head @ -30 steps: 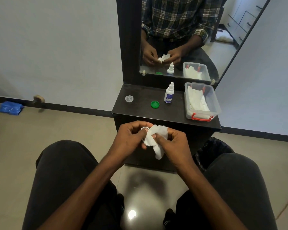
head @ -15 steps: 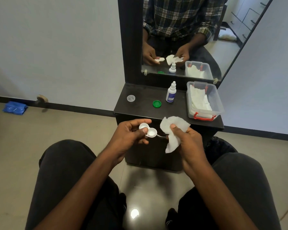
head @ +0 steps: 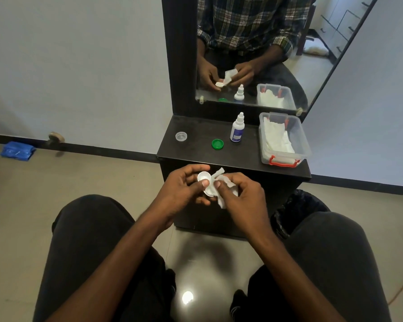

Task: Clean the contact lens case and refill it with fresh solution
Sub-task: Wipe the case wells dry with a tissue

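Note:
My left hand [head: 182,189] grips a white two-well contact lens case [head: 205,182] in front of the dark stand, thumb across the bridge between the wells. My right hand [head: 242,194] holds a white tissue [head: 222,182] and presses it into the near well; the far well is uncovered. On the stand top are a green cap [head: 217,144], a clear cap [head: 181,136] and a small white solution bottle [head: 237,129] with a blue label, standing upright.
A clear plastic box [head: 303,145] with red latches holds white tissues at the right of the dark stand [head: 196,149]. A mirror [head: 265,43] rises behind. A black bin [head: 298,210] sits by my right knee. A blue packet [head: 16,151] lies on the floor, far left.
Half a second ago my right hand had drawn the tissue away from the case; now it is back against the case, pressing the tissue into the near well.

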